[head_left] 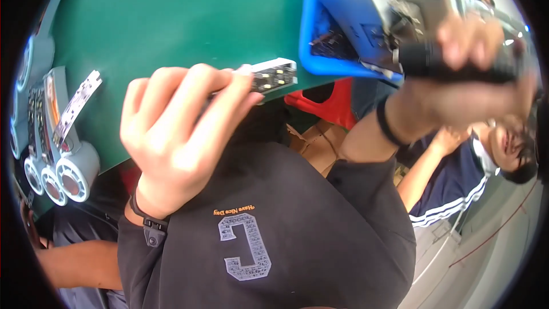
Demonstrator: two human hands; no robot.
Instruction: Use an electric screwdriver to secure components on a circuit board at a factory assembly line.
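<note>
Over the front edge of the green table, my left hand (171,131) pinches a narrow circuit board (275,79) between thumb and fingers. The board is dark with pale yellow square parts and a white side; my fingers cover its near end. Raised at the right, my right hand (472,100) is smeared by motion but wraps round a black cylindrical electric screwdriver (426,62). Its light-coloured tip points left, toward the blue bin. A loose white circuit board strip (77,107) leans on light blue plastic housings (79,176) at the left.
The green table (189,14) spans the upper middle. A blue bin (309,28) holds grey boxes (366,11) and dark parts. Below it stand a red stool (331,106) and a cardboard box (320,146). Another person (452,166) is at the right; another person's arm (80,266) shows lower left.
</note>
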